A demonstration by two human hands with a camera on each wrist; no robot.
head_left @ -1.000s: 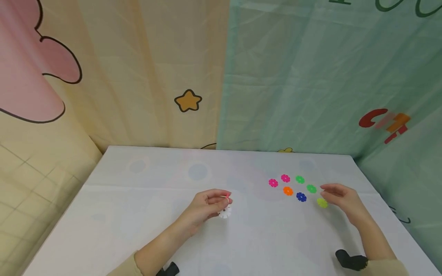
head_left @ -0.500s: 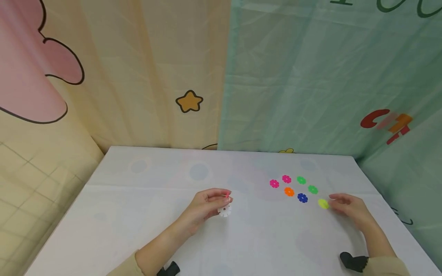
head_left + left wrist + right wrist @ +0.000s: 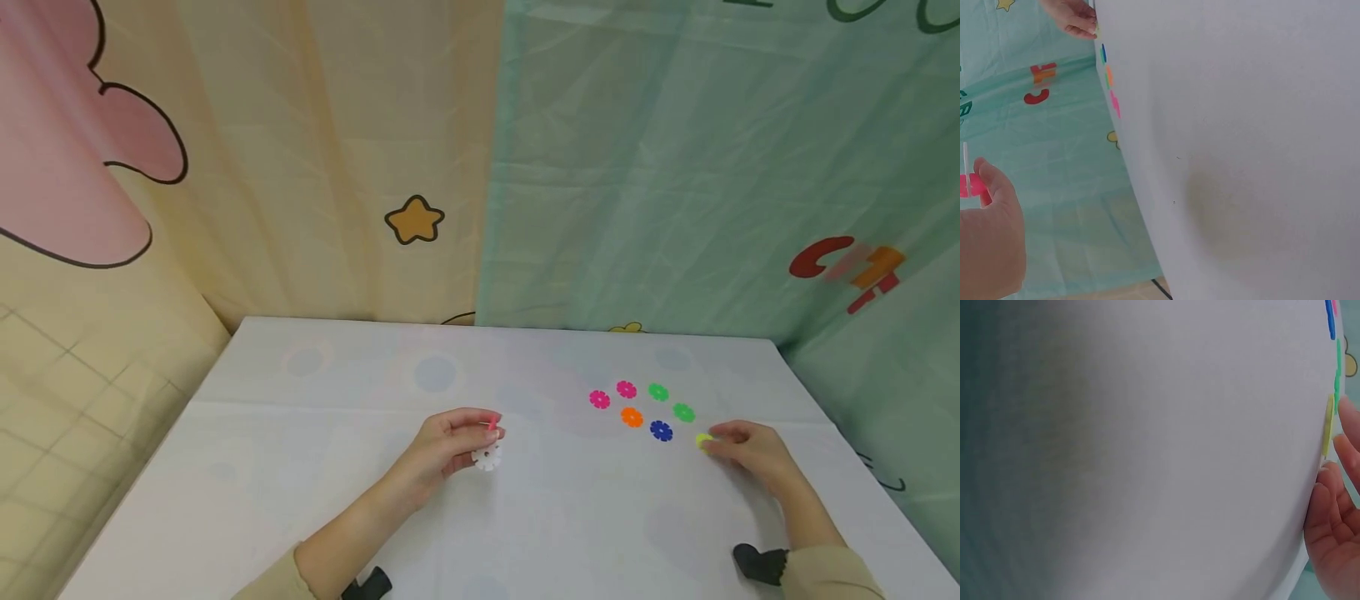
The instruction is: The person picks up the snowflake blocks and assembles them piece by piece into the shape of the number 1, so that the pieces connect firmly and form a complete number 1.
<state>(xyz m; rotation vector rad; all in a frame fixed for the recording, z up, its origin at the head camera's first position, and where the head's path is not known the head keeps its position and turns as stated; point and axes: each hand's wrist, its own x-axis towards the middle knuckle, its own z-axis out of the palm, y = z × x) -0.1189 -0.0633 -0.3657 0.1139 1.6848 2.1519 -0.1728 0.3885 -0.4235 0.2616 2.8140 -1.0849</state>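
Observation:
My left hand (image 3: 442, 454) pinches a pink notched plastic disc (image 3: 492, 422) above the table. A white notched disc (image 3: 487, 457) hangs just below it, slotted crosswise into the pink one; in the left wrist view the white disc (image 3: 967, 159) shows edge-on. My right hand (image 3: 753, 454) is low at the table, its fingertips at a yellow disc (image 3: 702, 438) and partly covering it. In the right wrist view the yellow disc (image 3: 1329, 425) lies flat beside the relaxed fingers, which do not close round it.
Left of the yellow disc lie a blue disc (image 3: 661, 431), an orange disc (image 3: 632, 417), two green discs, one of them a green disc (image 3: 683, 413), and two pink discs. The white-covered table (image 3: 300, 467) ends at printed curtains (image 3: 637, 167) behind.
My right hand drew back to the right, then came in again over the yellow disc, which its fingers now partly cover. The left hand stays nearly still with its two joined discs.

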